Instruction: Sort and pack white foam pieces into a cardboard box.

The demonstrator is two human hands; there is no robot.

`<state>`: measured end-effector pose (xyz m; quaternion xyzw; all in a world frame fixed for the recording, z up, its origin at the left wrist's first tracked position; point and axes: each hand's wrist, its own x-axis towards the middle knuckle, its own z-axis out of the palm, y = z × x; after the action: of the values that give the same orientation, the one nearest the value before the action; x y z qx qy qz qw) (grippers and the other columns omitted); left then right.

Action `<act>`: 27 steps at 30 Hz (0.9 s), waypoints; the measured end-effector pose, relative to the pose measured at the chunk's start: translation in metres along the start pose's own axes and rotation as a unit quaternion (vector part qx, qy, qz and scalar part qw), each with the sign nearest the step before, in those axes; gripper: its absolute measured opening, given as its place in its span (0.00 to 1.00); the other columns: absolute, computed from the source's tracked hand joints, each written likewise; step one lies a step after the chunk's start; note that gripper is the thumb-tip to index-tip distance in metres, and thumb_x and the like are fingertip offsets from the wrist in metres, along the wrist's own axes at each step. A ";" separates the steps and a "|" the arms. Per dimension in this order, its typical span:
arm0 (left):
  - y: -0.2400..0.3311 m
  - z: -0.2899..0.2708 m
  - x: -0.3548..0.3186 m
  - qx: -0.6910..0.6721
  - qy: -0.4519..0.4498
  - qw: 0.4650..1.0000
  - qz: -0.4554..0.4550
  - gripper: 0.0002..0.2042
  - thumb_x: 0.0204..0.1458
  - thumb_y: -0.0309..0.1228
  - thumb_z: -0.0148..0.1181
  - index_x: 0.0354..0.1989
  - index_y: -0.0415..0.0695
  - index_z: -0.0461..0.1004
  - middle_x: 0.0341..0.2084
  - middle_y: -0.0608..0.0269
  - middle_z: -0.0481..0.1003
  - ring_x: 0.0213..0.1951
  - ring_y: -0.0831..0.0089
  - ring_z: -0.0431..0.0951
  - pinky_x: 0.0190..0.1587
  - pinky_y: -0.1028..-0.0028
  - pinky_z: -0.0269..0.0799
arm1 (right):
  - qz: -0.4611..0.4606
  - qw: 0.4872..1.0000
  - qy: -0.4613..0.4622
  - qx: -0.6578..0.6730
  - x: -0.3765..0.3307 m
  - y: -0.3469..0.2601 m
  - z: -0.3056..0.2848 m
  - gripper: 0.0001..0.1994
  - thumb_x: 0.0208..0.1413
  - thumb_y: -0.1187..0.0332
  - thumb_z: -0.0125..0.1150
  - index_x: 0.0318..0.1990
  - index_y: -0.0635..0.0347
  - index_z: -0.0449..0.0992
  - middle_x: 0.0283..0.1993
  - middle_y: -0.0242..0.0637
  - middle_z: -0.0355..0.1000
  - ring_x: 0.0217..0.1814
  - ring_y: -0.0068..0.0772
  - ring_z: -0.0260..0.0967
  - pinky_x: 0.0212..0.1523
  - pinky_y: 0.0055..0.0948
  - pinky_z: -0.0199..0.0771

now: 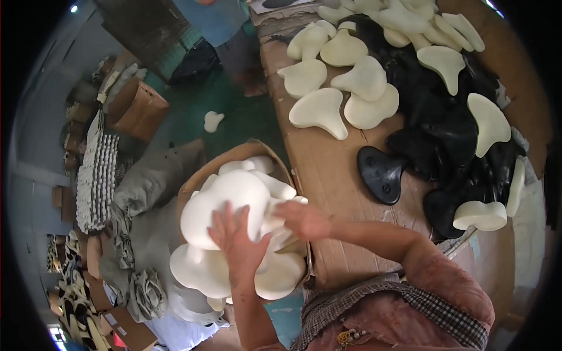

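My left hand lies with spread fingers on a large cream-white foam saddle pad, the top one of a heap. The heap fills a cardboard box and rises above its rim. My right hand, slightly blurred, stretches its fingers toward the heap's right side, beside the box's edge. Whether its fingertips touch a pad is unclear. More foam pads bulge out below my left hand. Neither hand is closed around anything.
To the right, a cardboard-covered table bears several cream saddle pads and a pile of black saddle shells. One pad lies on the green floor. Grey sacks stand left of the box. Another person stands beyond.
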<state>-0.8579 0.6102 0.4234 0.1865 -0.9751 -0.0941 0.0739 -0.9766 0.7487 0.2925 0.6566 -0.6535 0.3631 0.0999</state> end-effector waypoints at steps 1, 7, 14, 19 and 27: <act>-0.005 0.006 -0.001 0.019 -0.001 0.999 -0.032 0.40 0.29 0.38 0.70 0.57 0.48 0.61 0.61 0.48 0.51 0.64 0.47 0.44 0.62 0.49 0.39 | 0.073 0.997 0.037 -0.002 -0.014 0.026 -0.003 0.11 0.41 0.75 0.54 0.36 0.65 0.72 0.43 0.46 0.68 0.51 0.48 0.63 0.50 0.40 0.65; -0.042 0.017 -0.046 0.004 0.055 0.974 -0.218 0.50 0.23 0.40 0.68 0.63 0.47 0.51 0.63 0.44 0.45 0.63 0.45 0.47 0.60 0.51 0.52 | 0.421 0.868 0.128 -0.229 -0.089 0.191 -0.037 0.30 0.43 0.65 0.62 0.56 0.58 0.61 0.58 0.53 0.56 0.52 0.52 0.61 0.50 0.43 0.66; -0.022 -0.105 -0.026 -0.079 0.032 0.954 -0.286 0.36 0.33 0.38 0.68 0.57 0.47 0.64 0.64 0.48 0.48 0.62 0.48 0.51 0.58 0.52 0.57 | 0.495 0.805 -0.052 -0.322 -0.093 0.287 0.022 0.34 0.42 0.58 0.64 0.58 0.56 0.60 0.54 0.50 0.61 0.49 0.50 0.63 0.49 0.46 0.66; -0.117 -0.079 0.037 -0.064 0.215 0.958 -0.180 0.36 0.32 0.20 0.62 0.58 0.43 0.61 0.61 0.56 0.55 0.60 0.61 0.59 0.59 0.65 0.57 | 0.541 0.808 -0.019 -0.233 -0.160 0.297 -0.034 0.20 0.41 0.71 0.58 0.47 0.57 0.71 0.41 0.44 0.68 0.43 0.45 0.66 0.42 0.43 0.67; -0.334 0.042 0.087 0.031 -0.105 0.969 -0.223 0.34 0.34 0.41 0.67 0.53 0.40 0.65 0.56 0.46 0.62 0.59 0.55 0.59 0.60 0.64 0.56 | 0.509 0.825 0.011 -0.245 -0.111 0.259 -0.034 0.34 0.38 0.67 0.65 0.59 0.51 0.61 0.65 0.45 0.49 0.60 0.50 0.53 0.57 0.40 0.59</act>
<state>-0.8281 0.2791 0.3220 0.3908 -0.9135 -0.0973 -0.0580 -1.2163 0.8239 0.1604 0.1803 -0.9613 0.1978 0.0657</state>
